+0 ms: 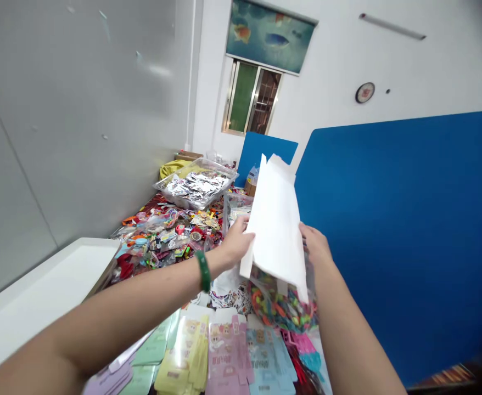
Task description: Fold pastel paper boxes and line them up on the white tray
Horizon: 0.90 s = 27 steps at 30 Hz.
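Bare forearms, two: the left one (pixel 96 323) is reaching in from the lower left corner, wearing a glossy green bangle (pixel 202 271); the right one (pixel 352 323) is reaching in from the lower right.

White folded sheet of paper or thin card, one (pixel 276 219): standing tilted at the centre of the frame. The left hand (pixel 237 238) is pinching its left edge, thumb in front. The right hand (pixel 315 244) is touching its right edge; fingers are partly hiding behind it, so whether that grip is pinching cannot be told.

Clear plastic bag of small multicoloured pieces, one (pixel 280 307): sitting just below the sheet, which is partly covering it.

Flat printed cartons, bottom edge, in a row: purple (pixel 111 379), green (pixel 152 345), yellow (pixel 183 351), pink (pixel 227 351) and light blue (pixel 268 356) are lying side by side, some overlapping.

Mixed heap of small bright trinkets and packets (pixel 175 236): spreading left of centre.

Clear plastic tub of white-edged cutouts (pixel 197 186): resting beyond the heap, upper centre-left.

White shallow tray (pixel 51 291): lying at lower left.

Large blue panel (pixel 397 230): filling the right side.

Round wall clock (pixel 365 92): hanging at upper right.
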### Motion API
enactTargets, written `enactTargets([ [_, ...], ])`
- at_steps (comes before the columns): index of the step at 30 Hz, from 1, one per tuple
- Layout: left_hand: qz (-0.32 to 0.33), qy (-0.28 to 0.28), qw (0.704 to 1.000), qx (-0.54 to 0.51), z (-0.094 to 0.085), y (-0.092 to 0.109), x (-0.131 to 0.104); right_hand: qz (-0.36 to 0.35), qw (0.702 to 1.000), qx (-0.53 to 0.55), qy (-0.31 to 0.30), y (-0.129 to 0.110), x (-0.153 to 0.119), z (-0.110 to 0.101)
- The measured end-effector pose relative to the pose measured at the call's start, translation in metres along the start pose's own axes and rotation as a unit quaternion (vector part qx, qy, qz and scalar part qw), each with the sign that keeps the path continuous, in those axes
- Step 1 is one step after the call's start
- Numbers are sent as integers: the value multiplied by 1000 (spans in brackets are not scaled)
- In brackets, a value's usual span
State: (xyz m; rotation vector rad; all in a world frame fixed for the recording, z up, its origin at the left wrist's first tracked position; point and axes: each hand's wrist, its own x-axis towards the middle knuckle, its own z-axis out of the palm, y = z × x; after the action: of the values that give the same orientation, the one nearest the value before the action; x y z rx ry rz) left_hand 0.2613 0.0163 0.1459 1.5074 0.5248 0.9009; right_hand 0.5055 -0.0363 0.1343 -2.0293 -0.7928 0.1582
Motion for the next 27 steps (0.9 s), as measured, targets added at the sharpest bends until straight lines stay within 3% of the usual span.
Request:
enactTargets([
  [2,-43,-105,992,-62,-27,3,-41,0,990,140,-6,-11,-5,-9],
  [4,-145,-251,956,-39,-58,2,-76,7,958,283,-39,-21,-15,-10],
  [5,-191,-292,937,-15,-75,2,-88,10,943,327,-61,-26,-23,-5],
  [7,-217,-246,945,19,-106,2,-97,8,931,348,-108,-36,-48,15],
  [11,-172,-8,984,-40,-160,4,-75,-14,915,355,-190,-52,-126,82],
  [14,-144,58,984,-84,-189,-4,-64,-20,888,372,-271,-57,-180,121],
  [17,-159,68,982,-75,-199,-20,-73,-29,884,382,-267,-56,-205,139],
  [22,-170,108,978,-56,-194,-44,-94,-19,904,383,-189,-51,-200,146],
  [27,-172,136,975,-46,-197,-51,-101,-29,904,365,-219,-51,-200,142],
])
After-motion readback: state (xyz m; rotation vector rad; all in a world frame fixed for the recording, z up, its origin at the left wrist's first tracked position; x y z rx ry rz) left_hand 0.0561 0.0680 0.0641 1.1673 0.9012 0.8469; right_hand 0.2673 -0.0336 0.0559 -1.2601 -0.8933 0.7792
